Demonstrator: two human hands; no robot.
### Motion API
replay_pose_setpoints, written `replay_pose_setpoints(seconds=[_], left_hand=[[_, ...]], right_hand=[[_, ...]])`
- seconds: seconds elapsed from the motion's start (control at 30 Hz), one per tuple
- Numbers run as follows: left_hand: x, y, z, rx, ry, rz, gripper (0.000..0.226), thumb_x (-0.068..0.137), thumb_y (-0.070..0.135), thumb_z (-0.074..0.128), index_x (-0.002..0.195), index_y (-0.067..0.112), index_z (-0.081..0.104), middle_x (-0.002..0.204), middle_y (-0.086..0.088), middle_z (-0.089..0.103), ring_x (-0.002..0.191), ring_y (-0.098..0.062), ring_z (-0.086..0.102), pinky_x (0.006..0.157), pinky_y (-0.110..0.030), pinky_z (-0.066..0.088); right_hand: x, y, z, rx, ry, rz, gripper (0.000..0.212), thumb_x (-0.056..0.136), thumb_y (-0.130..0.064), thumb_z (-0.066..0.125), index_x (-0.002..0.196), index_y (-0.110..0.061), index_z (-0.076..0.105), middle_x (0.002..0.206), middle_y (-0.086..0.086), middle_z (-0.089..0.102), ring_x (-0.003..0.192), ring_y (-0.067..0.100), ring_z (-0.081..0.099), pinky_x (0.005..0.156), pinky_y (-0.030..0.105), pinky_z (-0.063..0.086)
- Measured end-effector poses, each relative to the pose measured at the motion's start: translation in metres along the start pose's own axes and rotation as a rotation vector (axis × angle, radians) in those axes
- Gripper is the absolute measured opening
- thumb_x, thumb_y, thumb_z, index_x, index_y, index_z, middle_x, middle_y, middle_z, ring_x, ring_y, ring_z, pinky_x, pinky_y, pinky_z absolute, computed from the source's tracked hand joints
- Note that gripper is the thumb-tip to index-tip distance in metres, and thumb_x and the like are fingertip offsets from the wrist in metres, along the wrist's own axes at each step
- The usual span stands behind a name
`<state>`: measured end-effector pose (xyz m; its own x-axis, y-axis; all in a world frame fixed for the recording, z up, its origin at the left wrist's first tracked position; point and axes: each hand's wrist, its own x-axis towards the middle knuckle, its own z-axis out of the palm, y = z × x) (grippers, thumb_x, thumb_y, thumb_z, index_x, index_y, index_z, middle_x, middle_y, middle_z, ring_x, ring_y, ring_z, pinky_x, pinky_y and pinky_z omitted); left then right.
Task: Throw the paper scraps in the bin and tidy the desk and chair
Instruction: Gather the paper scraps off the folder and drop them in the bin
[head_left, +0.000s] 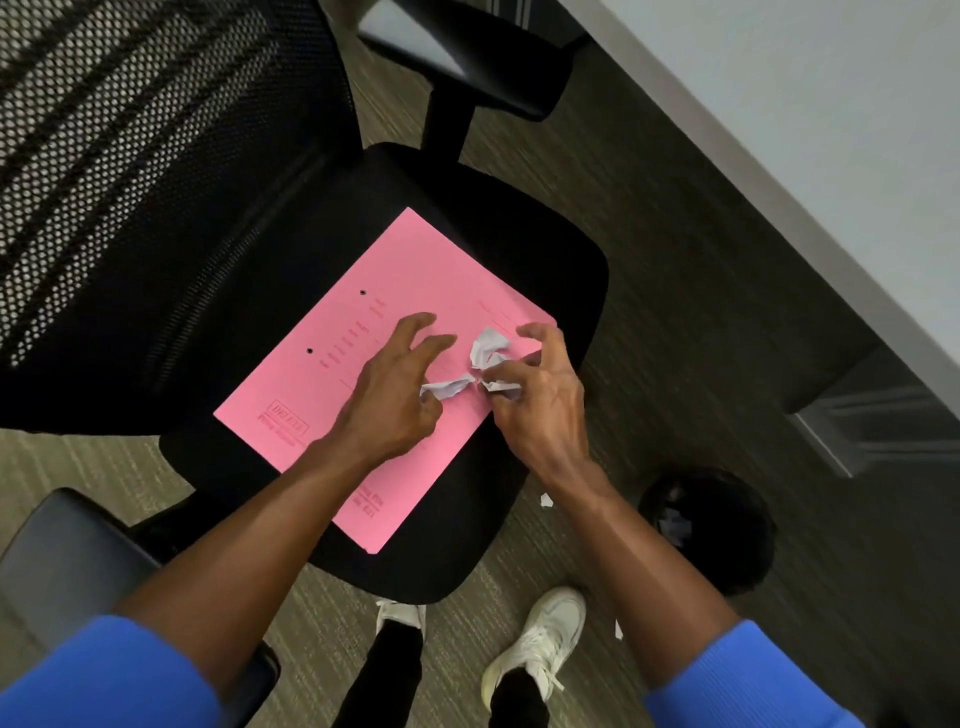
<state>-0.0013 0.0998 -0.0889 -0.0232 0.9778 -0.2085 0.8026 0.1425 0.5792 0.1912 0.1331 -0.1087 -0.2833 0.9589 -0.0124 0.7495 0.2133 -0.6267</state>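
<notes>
A pink folder (363, 374) lies flat on the black seat of an office chair (545, 260). On the folder's right part lie crumpled white paper scraps (488, 349). My left hand (395, 395) pinches one crumpled scrap (447, 388) between thumb and fingers, its other fingers spread. My right hand (540, 395) grips another scrap (501, 387) at its fingertips. Both hands are over the folder, almost touching. A black round bin (727, 530) stands on the floor to the right of the chair, with white scraps inside it.
The chair's mesh back (145, 171) fills the upper left; armrests (467, 73) sit at the top and at the lower left. A grey desk (805, 130) runs along the right. Small paper bits (545, 500) lie on the carpet. My white shoes (540, 644) stand below the seat.
</notes>
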Motion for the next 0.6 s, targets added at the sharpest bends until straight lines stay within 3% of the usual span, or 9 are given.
replay_pose_setpoints(seconds=[0.13, 0.27, 0.43, 0.53, 0.6], left_hand=[[-0.005, 0.001, 0.002, 0.001, 0.038, -0.043, 0.058, 0.085, 0.003, 0.082, 0.139, 0.015, 0.065, 0.160, -0.003, 0.044, 0.111, -0.031, 0.070, 0.083, -0.025, 0.054], [-0.010, 0.003, 0.004, 0.015, 0.053, -0.064, 0.049, 0.086, 0.005, 0.082, 0.132, 0.014, 0.069, 0.157, -0.003, 0.046, 0.108, -0.028, 0.071, 0.081, -0.021, 0.052], [-0.014, 0.002, 0.009, 0.015, 0.071, -0.075, 0.041, 0.086, 0.005, 0.082, 0.125, 0.012, 0.072, 0.151, -0.006, 0.052, 0.102, -0.027, 0.072, 0.071, -0.010, 0.047], [-0.017, 0.005, 0.014, 0.035, 0.092, -0.068, 0.037, 0.085, 0.003, 0.082, 0.120, 0.008, 0.073, 0.145, -0.009, 0.056, 0.103, -0.025, 0.069, 0.067, -0.005, 0.037], [-0.020, 0.008, 0.020, 0.043, 0.111, -0.036, 0.034, 0.084, 0.001, 0.080, 0.117, 0.006, 0.074, 0.139, -0.010, 0.059, 0.105, -0.025, 0.067, 0.068, -0.007, 0.037]], right_hand=[[0.012, -0.009, -0.010, -0.153, -0.175, -0.123, 0.020, 0.087, -0.014, 0.080, 0.106, -0.019, 0.084, 0.163, 0.005, 0.043, 0.123, 0.024, 0.061, 0.094, 0.043, 0.059], [0.024, -0.017, -0.018, -0.268, -0.309, -0.182, 0.021, 0.093, -0.013, 0.072, 0.111, -0.018, 0.080, 0.155, 0.006, 0.053, 0.124, 0.028, 0.054, 0.092, 0.047, 0.058], [0.021, -0.012, -0.017, -0.288, -0.268, -0.215, 0.020, 0.099, -0.020, 0.066, 0.113, -0.014, 0.079, 0.133, 0.007, 0.063, 0.115, 0.026, 0.054, 0.087, 0.043, 0.057], [0.009, -0.003, -0.014, -0.235, -0.190, -0.166, 0.021, 0.098, -0.017, 0.067, 0.113, -0.013, 0.081, 0.124, 0.006, 0.066, 0.109, 0.026, 0.055, 0.085, 0.043, 0.057], [-0.002, 0.007, -0.012, -0.198, -0.128, -0.101, 0.021, 0.095, -0.015, 0.071, 0.112, -0.015, 0.081, 0.121, 0.003, 0.067, 0.106, 0.024, 0.055, 0.084, 0.035, 0.054]])
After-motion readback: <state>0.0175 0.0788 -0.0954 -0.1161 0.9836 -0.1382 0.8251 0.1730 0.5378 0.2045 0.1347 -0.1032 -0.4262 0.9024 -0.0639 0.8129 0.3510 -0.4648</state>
